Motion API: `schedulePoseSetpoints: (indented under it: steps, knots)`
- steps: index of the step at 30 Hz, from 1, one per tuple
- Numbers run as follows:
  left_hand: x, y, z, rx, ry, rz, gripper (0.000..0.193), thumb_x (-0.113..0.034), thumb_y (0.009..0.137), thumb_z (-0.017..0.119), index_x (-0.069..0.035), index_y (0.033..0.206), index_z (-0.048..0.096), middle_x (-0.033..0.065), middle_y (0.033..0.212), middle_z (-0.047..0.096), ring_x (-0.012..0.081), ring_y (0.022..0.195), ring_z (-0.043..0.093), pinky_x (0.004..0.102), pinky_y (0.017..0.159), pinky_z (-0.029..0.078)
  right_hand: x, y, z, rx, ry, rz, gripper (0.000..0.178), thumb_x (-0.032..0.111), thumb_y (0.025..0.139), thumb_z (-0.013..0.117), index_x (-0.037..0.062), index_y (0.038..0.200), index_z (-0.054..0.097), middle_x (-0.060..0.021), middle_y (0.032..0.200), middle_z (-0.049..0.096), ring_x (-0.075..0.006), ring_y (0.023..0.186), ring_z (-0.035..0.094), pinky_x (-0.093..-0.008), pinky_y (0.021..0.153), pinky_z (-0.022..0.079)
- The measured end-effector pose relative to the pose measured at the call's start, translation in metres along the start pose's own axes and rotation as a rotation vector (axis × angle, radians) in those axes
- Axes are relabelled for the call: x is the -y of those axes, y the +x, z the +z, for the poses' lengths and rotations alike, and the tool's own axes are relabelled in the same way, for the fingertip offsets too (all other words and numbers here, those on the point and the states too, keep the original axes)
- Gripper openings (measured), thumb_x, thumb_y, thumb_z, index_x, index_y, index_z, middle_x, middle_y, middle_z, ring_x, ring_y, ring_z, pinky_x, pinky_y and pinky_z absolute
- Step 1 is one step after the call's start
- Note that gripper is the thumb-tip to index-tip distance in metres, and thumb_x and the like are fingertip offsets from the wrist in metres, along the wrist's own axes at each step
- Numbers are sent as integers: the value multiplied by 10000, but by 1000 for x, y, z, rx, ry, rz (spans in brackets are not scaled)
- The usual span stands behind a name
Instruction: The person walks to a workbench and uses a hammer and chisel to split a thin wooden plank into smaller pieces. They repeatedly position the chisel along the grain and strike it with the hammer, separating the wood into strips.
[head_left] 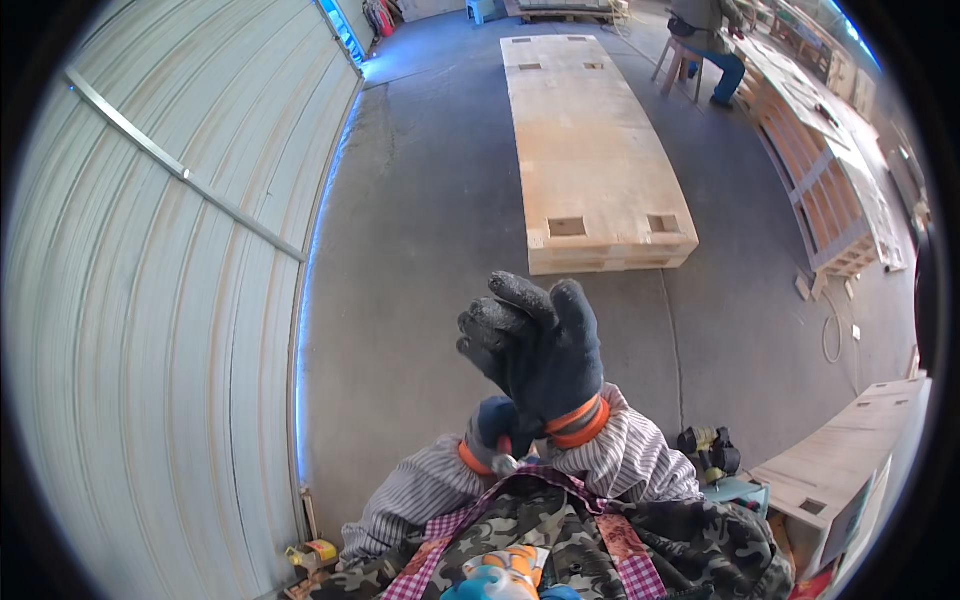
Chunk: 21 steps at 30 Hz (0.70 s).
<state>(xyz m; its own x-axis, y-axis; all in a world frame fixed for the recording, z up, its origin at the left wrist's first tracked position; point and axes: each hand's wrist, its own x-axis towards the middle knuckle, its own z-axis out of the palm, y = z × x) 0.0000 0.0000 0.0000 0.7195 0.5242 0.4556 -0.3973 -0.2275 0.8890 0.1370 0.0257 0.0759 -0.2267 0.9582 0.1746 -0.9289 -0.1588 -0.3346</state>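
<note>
My right hand (550, 350), in a dark work glove with an orange-banded cuff, is raised in front of my chest. Its fingers are loosely bent and apart, with nothing visible between them. Lower and partly behind its wrist is my left hand (490, 425), in a matching glove, close against the right cuff (578, 422). The left fingers are mostly hidden, so what they touch or grip cannot be made out. Striped sleeves (635, 450) cover both forearms. Below them is a camouflage garment (690, 535) with pink checked straps.
A long, low wooden platform (600, 150) with rectangular cut-outs lies ahead. Corrugated metal wall (190, 300) runs along the left. At right stand a slatted wooden bench (815, 180), a green-and-black power tool (710, 452) and a wooden panel (840, 445). A person (705, 50) sits far right.
</note>
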Motion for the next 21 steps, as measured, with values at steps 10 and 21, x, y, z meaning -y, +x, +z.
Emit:
schedulePoseSetpoints:
  steps: [10, 21]
  knots:
    - [88, 2, -29, 33, 993, -87, 243, -210, 790, 610, -122, 1017, 607, 71, 945, 628, 214, 870, 611, 321, 750, 476, -24, 31, -77, -96, 442, 259, 526, 470, 915, 368, 146, 1329, 403, -126, 1304, 458, -306, 1193, 442, -460, 995, 358]
    - [116, -56, -243, -317, 1206, -629, 147, -193, 706, 650, -154, 847, 641, 77, 688, 610, 287, 627, 592, 405, 566, 463, 36, 275, -162, 16, 419, 136, 635, 532, 889, 381, 54, 1303, 433, -114, 1347, 432, -231, 1296, 333, -378, 1101, 203]
